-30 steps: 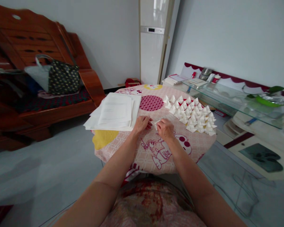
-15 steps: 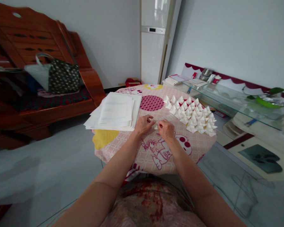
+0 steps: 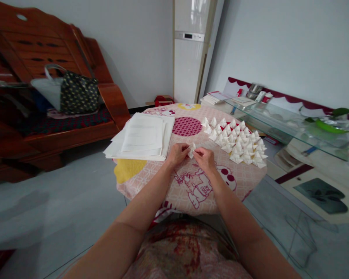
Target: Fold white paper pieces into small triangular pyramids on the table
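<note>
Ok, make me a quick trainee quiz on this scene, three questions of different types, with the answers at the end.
1. True or false: the left hand is nearer the paper stack than the right hand is.
2. Where is the small folded piece? A, on the paper stack; B, between the two hands; C, on the glass shelf.
3. Fill in: the group of white folded shapes stands to the ____ of the hands.
Key: 1 true; 2 B; 3 right.

Carved reddish-brown wooden bench at left, tall glossy white cabinet with a dark display in the corner.
A black, pale-patterned bag stands on the bench's dark plaid cushion; at right, a bright green dish sits on clear glass shelving.
</note>
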`<state>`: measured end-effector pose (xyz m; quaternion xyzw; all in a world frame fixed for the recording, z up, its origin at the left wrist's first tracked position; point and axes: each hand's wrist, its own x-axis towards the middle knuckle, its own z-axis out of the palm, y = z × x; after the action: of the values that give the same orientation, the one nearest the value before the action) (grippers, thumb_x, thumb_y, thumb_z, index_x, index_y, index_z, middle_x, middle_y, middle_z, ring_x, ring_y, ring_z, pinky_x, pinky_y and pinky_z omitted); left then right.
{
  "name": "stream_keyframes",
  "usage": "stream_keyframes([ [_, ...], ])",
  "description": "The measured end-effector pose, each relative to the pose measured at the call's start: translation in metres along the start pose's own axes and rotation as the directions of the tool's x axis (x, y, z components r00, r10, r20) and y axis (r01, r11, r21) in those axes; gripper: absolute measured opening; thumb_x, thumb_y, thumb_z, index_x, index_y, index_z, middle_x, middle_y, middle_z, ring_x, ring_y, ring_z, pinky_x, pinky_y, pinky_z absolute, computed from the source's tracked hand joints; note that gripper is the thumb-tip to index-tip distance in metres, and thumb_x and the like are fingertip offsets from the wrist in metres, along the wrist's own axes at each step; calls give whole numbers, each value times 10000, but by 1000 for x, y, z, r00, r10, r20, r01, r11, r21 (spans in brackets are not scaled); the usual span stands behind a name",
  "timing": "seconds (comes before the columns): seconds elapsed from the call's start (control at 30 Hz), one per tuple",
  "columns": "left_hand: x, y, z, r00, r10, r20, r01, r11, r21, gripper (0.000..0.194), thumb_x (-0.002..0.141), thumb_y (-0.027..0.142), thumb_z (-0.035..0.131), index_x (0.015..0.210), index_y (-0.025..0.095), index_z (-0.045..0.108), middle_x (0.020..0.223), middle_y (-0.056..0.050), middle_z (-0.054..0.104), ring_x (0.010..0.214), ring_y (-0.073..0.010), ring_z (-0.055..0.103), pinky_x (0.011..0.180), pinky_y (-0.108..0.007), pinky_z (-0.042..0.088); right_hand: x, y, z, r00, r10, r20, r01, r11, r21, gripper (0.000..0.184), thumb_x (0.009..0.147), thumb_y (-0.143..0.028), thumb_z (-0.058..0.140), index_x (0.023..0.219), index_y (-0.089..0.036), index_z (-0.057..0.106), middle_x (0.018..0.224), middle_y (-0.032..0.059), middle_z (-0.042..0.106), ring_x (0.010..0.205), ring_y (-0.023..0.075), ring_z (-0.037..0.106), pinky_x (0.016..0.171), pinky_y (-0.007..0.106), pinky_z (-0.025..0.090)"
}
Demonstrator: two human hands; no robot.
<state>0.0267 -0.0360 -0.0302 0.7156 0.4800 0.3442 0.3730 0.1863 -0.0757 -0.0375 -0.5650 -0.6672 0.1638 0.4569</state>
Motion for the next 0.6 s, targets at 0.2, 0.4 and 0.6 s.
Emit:
stream_keyframes([
  [0.2,-5,7,0,983,177,-53,-174,983,57,564,794,119,590,1358,145,588,1157,-102,717,911,-158,695,765,-241,554,0,5,0,998,-63,-9,60,978,-198,167,823,-175,567,710,-191,688,666,27,681,633,166,597,651,263,416],
  [0.4,-7,9,7,901,433,2,-421,876,237,479,706,-20,488,1109,171,664,1390,-119,592,1308,-216,550,1093,-346,474,-4,2,3,979,-198,57,201,861,-467,192,851,-161,553,708,-194,677,695,63,698,648,176,575,626,281,345],
  [0.6,-7,7,10,926,376,29,-358,852,382,215,799,82,557,958,164,676,1174,-115,660,1045,-219,654,928,-325,532,-5,-5,0,967,-244,76,246,812,-529,195,881,-137,547,776,-183,705,780,88,725,712,191,602,648,296,336],
])
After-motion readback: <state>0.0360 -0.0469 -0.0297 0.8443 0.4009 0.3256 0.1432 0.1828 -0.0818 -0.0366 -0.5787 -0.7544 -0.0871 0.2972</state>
